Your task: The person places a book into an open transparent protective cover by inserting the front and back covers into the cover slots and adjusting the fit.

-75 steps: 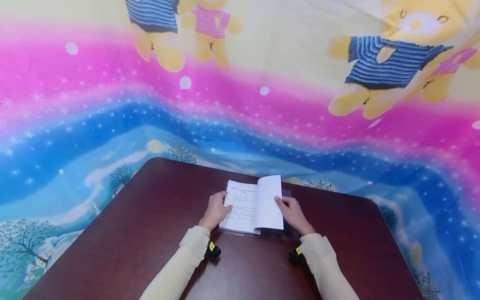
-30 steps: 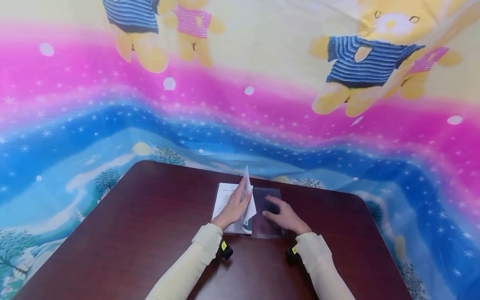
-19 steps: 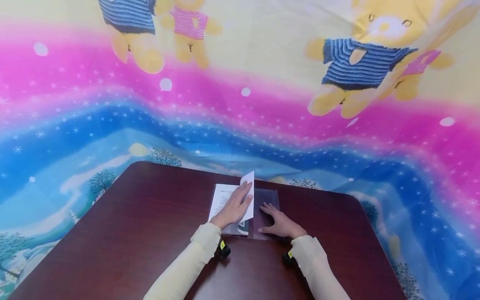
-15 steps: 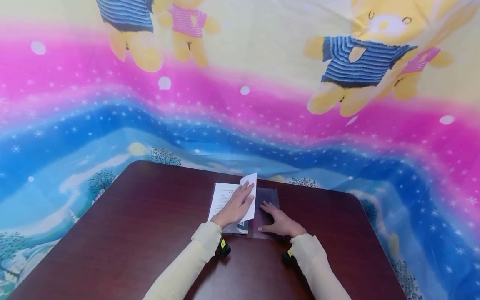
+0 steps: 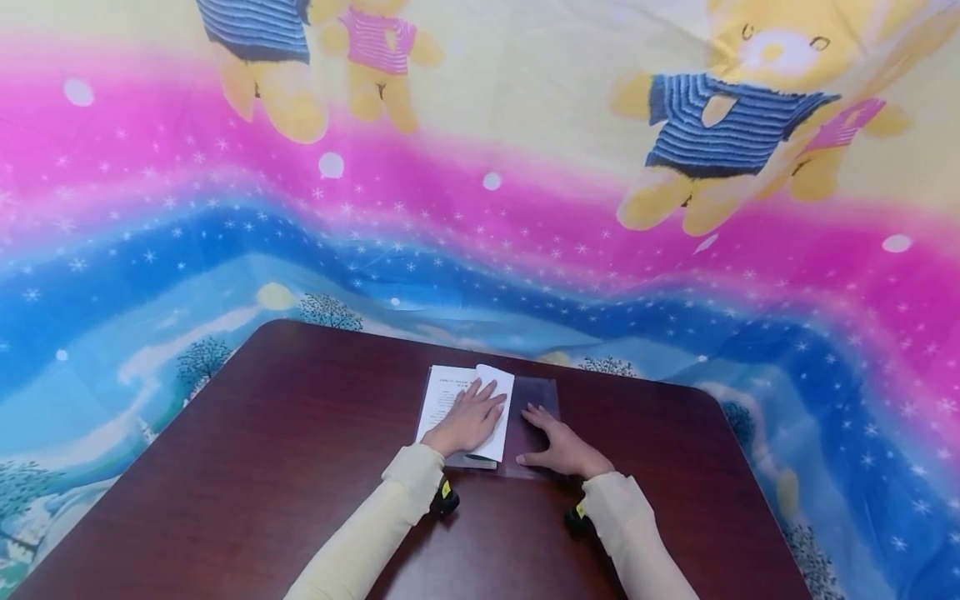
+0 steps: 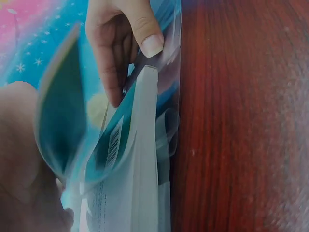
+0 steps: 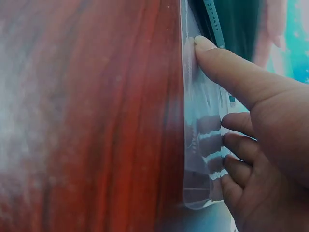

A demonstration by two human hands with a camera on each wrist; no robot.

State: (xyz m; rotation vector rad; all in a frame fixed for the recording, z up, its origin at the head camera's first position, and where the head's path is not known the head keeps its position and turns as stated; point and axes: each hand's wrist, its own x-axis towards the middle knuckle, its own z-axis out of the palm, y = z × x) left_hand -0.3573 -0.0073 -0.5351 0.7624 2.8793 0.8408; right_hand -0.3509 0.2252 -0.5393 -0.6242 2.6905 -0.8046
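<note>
An open book (image 5: 437, 404) lies on the table, its printed page showing at the left. My left hand (image 5: 471, 419), fingers spread, presses on a blank white leaf (image 5: 497, 446) that is folded over the book's right part. Under the book and out to its right extends a clear plastic sleeve (image 5: 538, 393). On that sleeve rests my right hand (image 5: 561, 443), its thumb and fingers apart. The left wrist view shows the book's thick edge (image 6: 146, 111) and a green cover with a barcode (image 6: 114, 142). In the right wrist view, fingertips touch the plastic film (image 7: 203, 159).
The dark brown table (image 5: 300, 433) has rounded far corners. Behind it hangs a cloth (image 5: 570, 225) printed with bears, snowflakes and trees. A black wrist camera (image 5: 447, 498) sits below the left hand and another camera (image 5: 577, 518) below the right.
The right hand has let go of the leaf and moved down onto the plastic sleeve. The left hand has moved from the book's left edge onto the leaf, which has gone from raised to lower.
</note>
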